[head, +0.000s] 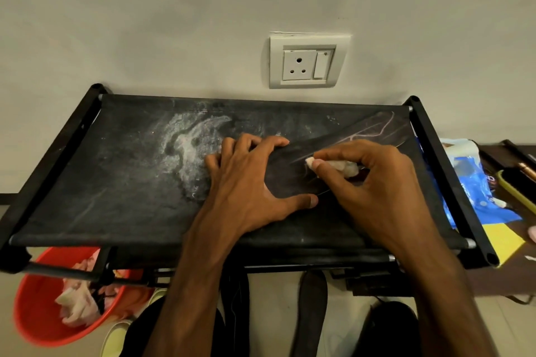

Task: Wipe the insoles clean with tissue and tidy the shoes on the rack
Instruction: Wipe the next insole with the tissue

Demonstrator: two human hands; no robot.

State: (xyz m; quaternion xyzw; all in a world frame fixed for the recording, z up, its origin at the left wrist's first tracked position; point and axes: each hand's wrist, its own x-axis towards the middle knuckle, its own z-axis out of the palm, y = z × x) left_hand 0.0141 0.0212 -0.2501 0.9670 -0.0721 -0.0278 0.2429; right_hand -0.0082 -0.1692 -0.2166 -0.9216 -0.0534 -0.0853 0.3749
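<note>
- We see the left hand [249,180] spread flat with straight fingers. It pins a dark insole [371,129] to the top fabric shelf of the rack [116,182].
- The right hand [374,180] pinches a small crumpled tissue [345,168] and presses it onto the insole.
- First worry: a white dusty patch [191,148] lies on the shelf just beside the left fingertips. If the insole slides that way, or the palm drags through the patch, grime goes straight back onto the wiped surface.
- The tissue wad looks small and worn. Hard rubbing could shred it and leave fluff on the insole.
- The shelf is only stretched cloth, so it may give under heavy pressure. The insole could then buckle or skid out from under the left hand.
- The insole's far end lies near the right rail. A long outward stroke could push it over the edge towards the blue packet [470,182].
- The orange bucket [37,313] holding used tissues sits low on the left, partly under the rack. A toss across from the right hand could easily miss it.
- Below the rack we spot a dark insole-shaped piece [313,313] on the floor, though we cannot tell what it is. It sits where it could be trodden on.
</note>
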